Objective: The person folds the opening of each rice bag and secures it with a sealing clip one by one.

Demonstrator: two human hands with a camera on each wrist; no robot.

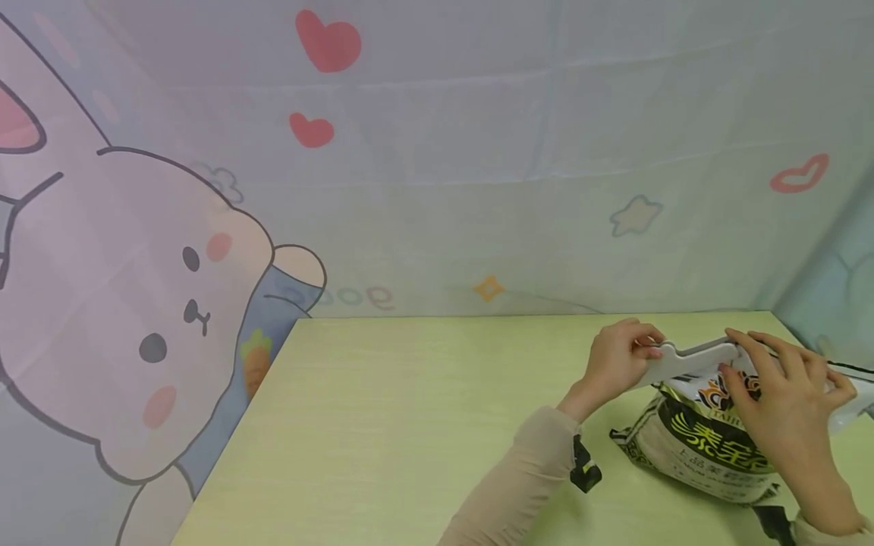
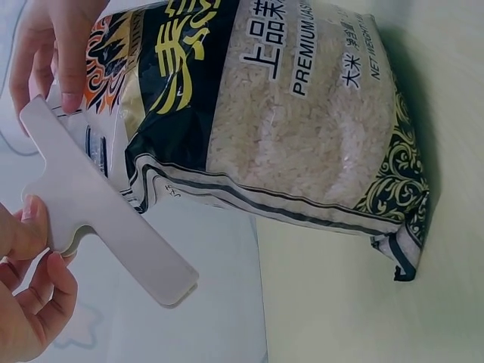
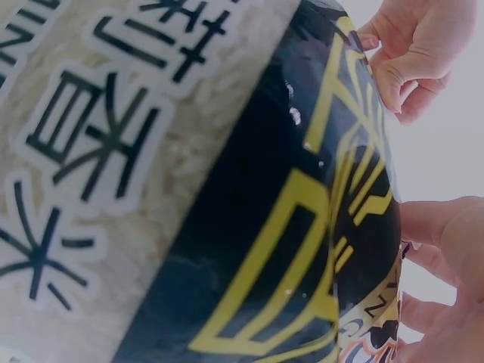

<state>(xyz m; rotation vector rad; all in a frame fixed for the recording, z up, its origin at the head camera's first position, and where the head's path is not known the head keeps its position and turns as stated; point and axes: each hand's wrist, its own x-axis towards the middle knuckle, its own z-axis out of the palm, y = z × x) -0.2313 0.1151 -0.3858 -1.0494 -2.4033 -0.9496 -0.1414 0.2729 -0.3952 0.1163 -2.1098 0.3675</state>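
A bag of rice (image 1: 710, 447), with a clear lower part, a black band and yellow lettering, rests on the table below both hands. My left hand (image 1: 617, 356) pinches a white bag clip (image 2: 113, 204) by its raised tab. The clip lies slantwise across the upper end of the bag, overlapping it in the left wrist view. My right hand (image 1: 795, 402) pinches the bag's top, thumb in front and fingers over the upper edge, beside the clip's far end. In the right wrist view the bag's printed front (image 3: 249, 189) hides much of both hands.
The pale yellow-green table (image 1: 382, 425) extends to the left of the bag. Behind it hangs a cloth backdrop (image 1: 444, 152) with a cartoon rabbit and hearts. A black strap (image 1: 585, 466) dangles from the left wrist. White and clear plastic (image 1: 850, 406) sticks out right of the right hand.
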